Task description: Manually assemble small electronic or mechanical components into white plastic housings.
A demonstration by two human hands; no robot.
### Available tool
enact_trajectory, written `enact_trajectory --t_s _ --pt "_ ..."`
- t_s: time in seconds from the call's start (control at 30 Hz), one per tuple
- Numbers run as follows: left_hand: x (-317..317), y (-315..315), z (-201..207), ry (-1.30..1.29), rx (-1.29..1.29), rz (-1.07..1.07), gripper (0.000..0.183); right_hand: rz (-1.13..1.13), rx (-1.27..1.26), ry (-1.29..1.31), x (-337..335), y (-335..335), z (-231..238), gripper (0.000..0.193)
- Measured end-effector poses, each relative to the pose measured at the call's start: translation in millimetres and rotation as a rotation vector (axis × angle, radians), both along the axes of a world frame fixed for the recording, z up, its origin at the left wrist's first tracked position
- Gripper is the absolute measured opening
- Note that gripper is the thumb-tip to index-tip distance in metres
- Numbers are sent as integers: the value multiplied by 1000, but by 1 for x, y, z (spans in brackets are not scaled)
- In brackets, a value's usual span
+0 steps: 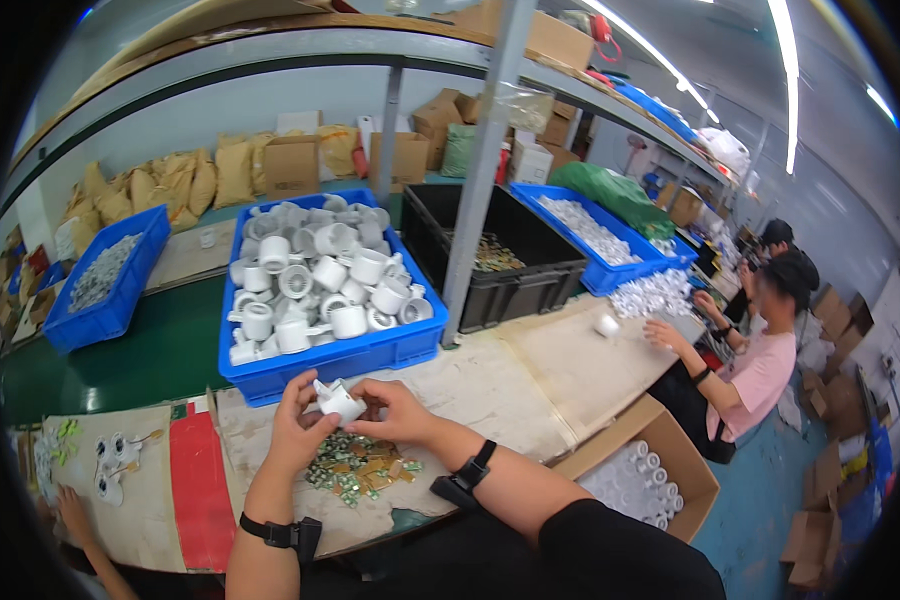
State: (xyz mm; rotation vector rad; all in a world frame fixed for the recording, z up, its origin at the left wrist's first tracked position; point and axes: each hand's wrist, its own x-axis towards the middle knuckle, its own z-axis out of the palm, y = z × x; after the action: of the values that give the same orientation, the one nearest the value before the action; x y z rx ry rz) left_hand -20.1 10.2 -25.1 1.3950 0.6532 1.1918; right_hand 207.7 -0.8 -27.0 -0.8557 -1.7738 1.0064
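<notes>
Between my two hands is a white plastic housing (341,403), a round cup shape with a short arm sticking out. My left hand (302,425) grips it from the left, thumb below and fingers round the arm. My right hand (398,412) is closed with its fingertips against the housing's right side; whether a small part sits in that pinch is hidden. Just under both hands lies a pile of small green and tan circuit boards (360,468). Beyond them stands a blue crate (332,358) heaped with similar white housings (315,275).
A steel post (485,165) rises behind the crate, beside a black crate (520,290) of boards. An open carton (695,490) of clear-white parts stands at the right. One co-worker (755,370) sits farther right; another person's hand (73,515) rests at the left.
</notes>
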Motion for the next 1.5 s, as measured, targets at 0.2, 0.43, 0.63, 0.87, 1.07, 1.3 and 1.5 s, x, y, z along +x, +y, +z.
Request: enact_trajectory --t_s 0.2,0.43,0.63,0.87,1.07,1.3,1.5 --pt "-18 19 -24 -28 121 90 46 -349 247 7 20 -20 44 48" --pt "-20 -1 -6 9 56 236 48 -1611 305 -922 247 -2 33 59" --pt "-7 7 -7 195 108 61 54 -1156 -34 -856 325 8 -4 41" --pt "-3 4 0 -17 79 -74 57 -252 143 264 66 -7 40 42" --pt "-11 1 2 -131 -42 -116 58 -23 80 287 -17 -14 15 40" --pt "-9 -3 6 36 131 -133 61 -44 49 344 -8 -19 18 45" --pt "-9 -12 13 30 81 -170 64 -38 317 83 3 -14 19 56"
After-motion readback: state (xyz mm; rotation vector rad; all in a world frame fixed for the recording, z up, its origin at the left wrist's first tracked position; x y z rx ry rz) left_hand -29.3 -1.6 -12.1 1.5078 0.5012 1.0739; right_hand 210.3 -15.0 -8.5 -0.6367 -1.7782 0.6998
